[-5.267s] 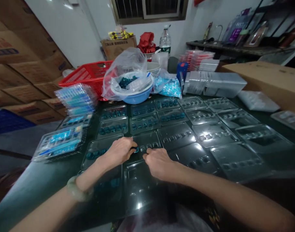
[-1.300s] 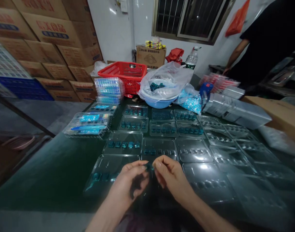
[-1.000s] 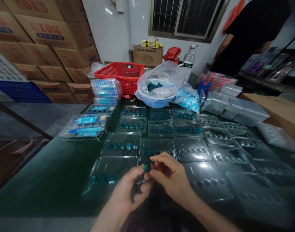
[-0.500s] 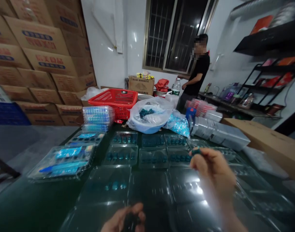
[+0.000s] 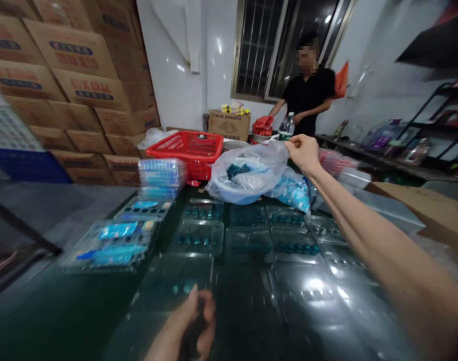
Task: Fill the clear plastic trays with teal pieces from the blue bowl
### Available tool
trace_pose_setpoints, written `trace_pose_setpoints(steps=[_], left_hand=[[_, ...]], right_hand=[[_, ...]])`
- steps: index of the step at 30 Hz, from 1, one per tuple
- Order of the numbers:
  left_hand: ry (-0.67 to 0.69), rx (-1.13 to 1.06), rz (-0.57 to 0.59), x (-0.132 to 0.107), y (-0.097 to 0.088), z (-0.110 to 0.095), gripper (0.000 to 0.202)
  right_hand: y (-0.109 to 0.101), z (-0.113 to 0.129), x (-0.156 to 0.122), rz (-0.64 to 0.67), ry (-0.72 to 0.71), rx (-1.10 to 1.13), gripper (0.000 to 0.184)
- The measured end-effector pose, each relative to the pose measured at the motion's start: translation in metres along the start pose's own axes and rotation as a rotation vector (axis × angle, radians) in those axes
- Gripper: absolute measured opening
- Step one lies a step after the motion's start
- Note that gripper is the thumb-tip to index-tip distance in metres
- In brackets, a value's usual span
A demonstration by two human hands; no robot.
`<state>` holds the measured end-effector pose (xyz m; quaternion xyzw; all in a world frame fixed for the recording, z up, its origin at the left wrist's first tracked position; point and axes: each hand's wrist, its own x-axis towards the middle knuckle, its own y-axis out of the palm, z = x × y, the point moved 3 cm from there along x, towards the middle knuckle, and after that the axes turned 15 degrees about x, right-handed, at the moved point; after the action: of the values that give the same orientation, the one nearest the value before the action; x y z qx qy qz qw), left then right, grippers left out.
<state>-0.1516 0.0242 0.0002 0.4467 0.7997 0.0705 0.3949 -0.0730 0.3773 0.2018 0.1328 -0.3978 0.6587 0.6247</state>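
Note:
Stretched forward, my right hand [image 5: 304, 154] pinches the edge of a clear plastic bag [image 5: 276, 159]. This bag lines a light blue basin [image 5: 236, 195] and holds dark teal pieces [image 5: 238, 171]. Low in front, my left hand [image 5: 187, 323] is curled over the near trays; something dark seems to be inside it, but blur hides what. Beside its fingertips, a clear plastic tray [image 5: 165, 273] holds a few teal pieces. More clear trays, such as one tray [image 5: 199, 235] with a row of teal pieces, lie in rows on the dark green table [image 5: 82, 311].
Filled packs [image 5: 112, 245] and a stack of packs [image 5: 161, 178] stand left, near a red basket [image 5: 187, 150]. A bag of blue-wrapped pieces [image 5: 292, 190] lies right of the basin. Cartons [image 5: 78, 90] are piled left. A person in black [image 5: 307, 95] stands behind.
My right hand has moved from above the right trays forward to the bag, whose edge is now pulled up and right. My left hand has shifted slightly up and left. The person has turned toward the table.

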Motion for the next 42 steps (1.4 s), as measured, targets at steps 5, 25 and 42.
trace_pose_setpoints(steps=[5,25,42], left_hand=[[0.042,0.067,-0.021,-0.009,0.011,0.008,0.036],[0.215,0.543,0.061,-0.039,0.025,0.043,0.038],[0.182,0.447,0.061,-0.041,0.016,0.058,0.017]], right_hand=[[-0.018,0.024,-0.178,0.374,-0.057,0.242,0.016],[-0.031,0.066,-0.349,0.786,0.474,0.81,0.013],[-0.017,0.054,-0.387,0.569,1.403,1.517,0.018]])
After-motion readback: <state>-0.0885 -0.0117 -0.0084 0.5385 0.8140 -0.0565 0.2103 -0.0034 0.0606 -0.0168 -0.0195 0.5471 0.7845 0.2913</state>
